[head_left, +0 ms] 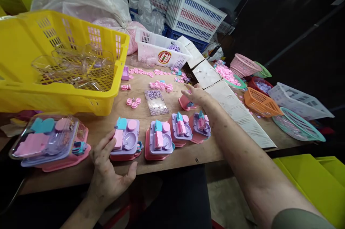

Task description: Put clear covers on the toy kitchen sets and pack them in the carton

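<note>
My left hand [111,171] rests against the left side of a small toy kitchen set [130,139] with a lilac top, pink base and teal part; its thumb is apart from the fingers. Stretched over the table, my right hand [196,94] has its fingers extended above a pink toy base [186,103], which it partly covers. Between the hands stand several like sets, among them a second set [159,140] and a third set [182,128]. A bag of small purple parts [156,103] lies beyond them. Pink parts [161,85] are near my right fingertips.
At left stands a yellow crate [115,92] with clear plastic covers. A covered toy set [51,143] sits before it. Behind is a white basket [151,51]. A cardboard strip [229,103] runs along the right; beyond it are an orange basket [262,102] and a teal basket [299,125].
</note>
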Tool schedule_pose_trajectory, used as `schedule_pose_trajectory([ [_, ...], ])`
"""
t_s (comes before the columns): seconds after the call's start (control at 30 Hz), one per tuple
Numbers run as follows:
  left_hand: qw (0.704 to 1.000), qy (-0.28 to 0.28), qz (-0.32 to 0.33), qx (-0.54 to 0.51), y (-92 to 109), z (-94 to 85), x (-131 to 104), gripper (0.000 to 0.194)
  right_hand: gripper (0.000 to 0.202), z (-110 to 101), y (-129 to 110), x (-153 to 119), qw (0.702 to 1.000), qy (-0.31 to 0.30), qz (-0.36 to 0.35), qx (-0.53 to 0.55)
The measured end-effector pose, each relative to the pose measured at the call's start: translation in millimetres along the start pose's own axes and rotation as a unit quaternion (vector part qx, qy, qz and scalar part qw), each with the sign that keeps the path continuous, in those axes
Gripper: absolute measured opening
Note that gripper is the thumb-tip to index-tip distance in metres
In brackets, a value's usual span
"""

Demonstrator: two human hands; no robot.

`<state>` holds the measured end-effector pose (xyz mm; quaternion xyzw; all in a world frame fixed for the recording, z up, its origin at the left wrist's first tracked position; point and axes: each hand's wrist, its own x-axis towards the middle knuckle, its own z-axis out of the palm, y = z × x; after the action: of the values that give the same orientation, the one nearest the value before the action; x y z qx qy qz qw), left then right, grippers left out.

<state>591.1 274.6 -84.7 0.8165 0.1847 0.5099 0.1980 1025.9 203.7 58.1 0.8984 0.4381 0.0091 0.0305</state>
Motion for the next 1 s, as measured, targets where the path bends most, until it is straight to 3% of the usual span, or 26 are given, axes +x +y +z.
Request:
schedule_pose_trajectory([
  [0.1,1.000,-0.004,-0.006,0.003,1,-0.8,-1,0.089,0.046,5,3,-2,1.000,-0.006,0.012,-0.005],
  [0.27,1.000,-0.006,-0.011,-0.009,0,-1.2,-2,0.087,0.056,4,24,-22,1.000,0.023,-0.020,0.008],
  [0.43,0.999,-0.011,-0.019,-0.027,-3,-0.9,0,0.087,0.018,6,38,-29,0.997,0.028,-0.069,0.030],
  [0.57,0.999,-0.008,-0.022,-0.033,-2,-1.4,0,0.086,0.013,7,44,-30,0.996,0.034,-0.069,0.049],
  [0.6,0.999,-0.008,-0.024,-0.033,-1,-1.3,-1,0.086,0.020,8,45,-32,0.996,0.044,-0.061,0.055],
  [0.73,0.999,-0.011,-0.034,-0.028,-4,0.5,-7,0.082,0.080,12,54,-45,0.992,0.095,-0.010,0.079],
  [1.0,1.000,-0.006,-0.003,-0.013,-13,3.6,-10,0.079,0.075,16,78,-84,0.986,0.144,0.053,0.067],
])
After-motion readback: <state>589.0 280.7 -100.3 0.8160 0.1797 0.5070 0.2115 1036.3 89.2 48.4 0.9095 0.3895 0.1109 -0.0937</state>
